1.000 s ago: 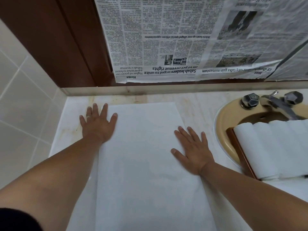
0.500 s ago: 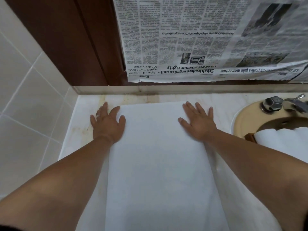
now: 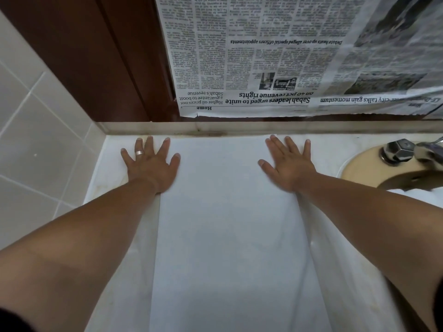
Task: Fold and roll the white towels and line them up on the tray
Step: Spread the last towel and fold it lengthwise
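Forearms: two bare forearms (image 3: 84,248) reach forward from the lower corners, one on each side of the cloth.
Towel: the white towel (image 3: 225,224) lies flat on the counter, lengthwise, from the near edge of the view up to the ledge at the back. A soft crease runs along its right side.
Counter: a pale stone counter (image 3: 112,236), with some yellowish stains, shows on both sides of the towel.
Left hand: the left hand (image 3: 153,164) rests palm down at the far left corner of the towel, fingers straight and spread. Its thumb side lies on the cloth, and its outer fingers reach onto the counter.
Ring: a silver ring (image 3: 139,152) sits on one finger of the left hand.
Right hand: the right hand (image 3: 290,166) presses flat at the far right corner of the towel, fingers spread too. It holds nothing, and the two hands are well apart.
Sink: a cream sink (image 3: 359,168) is at the right, beside the right forearm.
Tap: a chrome tap handle (image 3: 398,152) stands on the sink rim.
Ledge: a low, stained ledge (image 3: 335,128) closes the back of the counter.
Newspaper: a newspaper (image 3: 275,56) hangs upside down above the ledge.
Wood: a dark wooden panel (image 3: 96,56) is left of the paper.
Tiles: a white tiled wall (image 3: 36,128) borders the left side.
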